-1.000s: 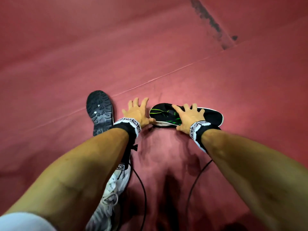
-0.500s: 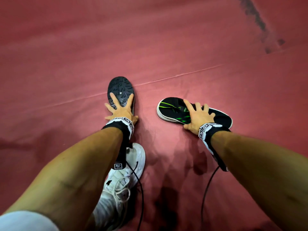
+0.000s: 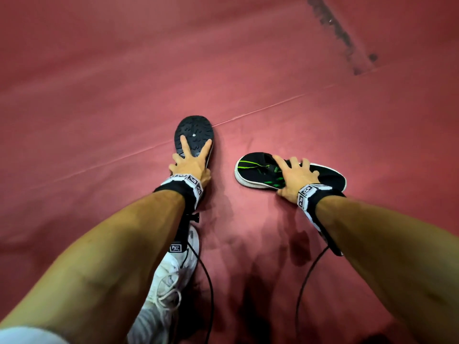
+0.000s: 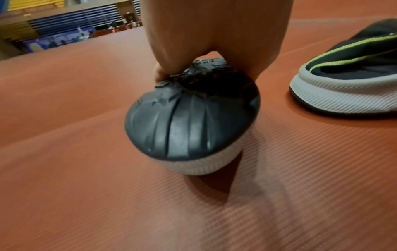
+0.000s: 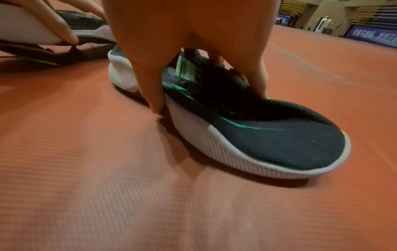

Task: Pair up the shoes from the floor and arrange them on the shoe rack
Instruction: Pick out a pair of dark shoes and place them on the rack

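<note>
A black shoe (image 3: 196, 130) lies sole-up on the red floor, its lugged tread and white midsole close in the left wrist view (image 4: 193, 122). My left hand (image 3: 191, 163) grips it over the sole, fingers spread on the tread and curled over its edges (image 4: 159, 74). To the right a black shoe with green stripes (image 3: 250, 167) stands upright on its white sole (image 5: 268, 135). My right hand (image 3: 295, 173) grips this one across the laces, thumb on the near side and fingers over the far side. The two shoes lie a short gap apart.
A white laced sneaker (image 3: 169, 281) shows below my left forearm. Cables (image 3: 305, 281) trail from both wrist bands. The red ribbed mat (image 3: 248, 70) stretches all around, with a seam line and a dark worn strip (image 3: 342, 38) at the far right. Bleachers (image 4: 64, 22) stand far behind.
My left hand moved from the floor beside the green-striped shoe's toe to the sole-up black shoe and took hold of it. My right hand stayed on the green-striped shoe.
</note>
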The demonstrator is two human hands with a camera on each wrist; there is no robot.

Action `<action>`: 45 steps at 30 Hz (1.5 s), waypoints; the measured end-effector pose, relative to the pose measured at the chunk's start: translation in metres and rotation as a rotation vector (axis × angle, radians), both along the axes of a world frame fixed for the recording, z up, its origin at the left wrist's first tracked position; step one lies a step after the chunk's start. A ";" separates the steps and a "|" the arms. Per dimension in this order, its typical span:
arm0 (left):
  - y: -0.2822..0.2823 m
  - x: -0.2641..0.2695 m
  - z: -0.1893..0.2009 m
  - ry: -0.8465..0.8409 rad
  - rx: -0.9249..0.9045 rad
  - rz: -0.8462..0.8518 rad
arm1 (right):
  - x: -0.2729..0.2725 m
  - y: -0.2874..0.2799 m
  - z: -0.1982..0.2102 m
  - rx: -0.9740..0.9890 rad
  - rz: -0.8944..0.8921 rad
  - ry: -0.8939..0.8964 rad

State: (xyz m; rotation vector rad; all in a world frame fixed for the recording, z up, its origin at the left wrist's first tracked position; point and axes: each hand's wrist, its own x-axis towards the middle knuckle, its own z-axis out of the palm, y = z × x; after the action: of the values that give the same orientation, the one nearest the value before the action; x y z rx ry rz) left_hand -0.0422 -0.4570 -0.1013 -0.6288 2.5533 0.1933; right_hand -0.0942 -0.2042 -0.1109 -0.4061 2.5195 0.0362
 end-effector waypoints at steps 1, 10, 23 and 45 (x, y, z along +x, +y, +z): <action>0.011 -0.005 0.001 -0.003 0.007 -0.045 | 0.000 0.011 0.001 0.002 -0.008 -0.007; 0.120 -0.039 0.004 -0.018 0.124 -0.420 | 0.011 0.096 0.010 0.071 0.063 0.023; 0.230 -0.048 -0.005 -0.030 0.392 -0.658 | 0.033 0.181 0.021 -0.056 -0.135 -0.137; 0.255 -0.053 0.074 0.154 0.831 -0.536 | -0.004 0.178 0.080 -0.921 -0.898 -0.079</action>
State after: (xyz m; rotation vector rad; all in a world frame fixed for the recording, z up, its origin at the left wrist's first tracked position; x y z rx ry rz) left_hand -0.0950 -0.2024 -0.0271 0.3881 2.3630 1.0524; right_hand -0.0982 -0.0258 -0.0314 0.4138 2.2672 -1.4532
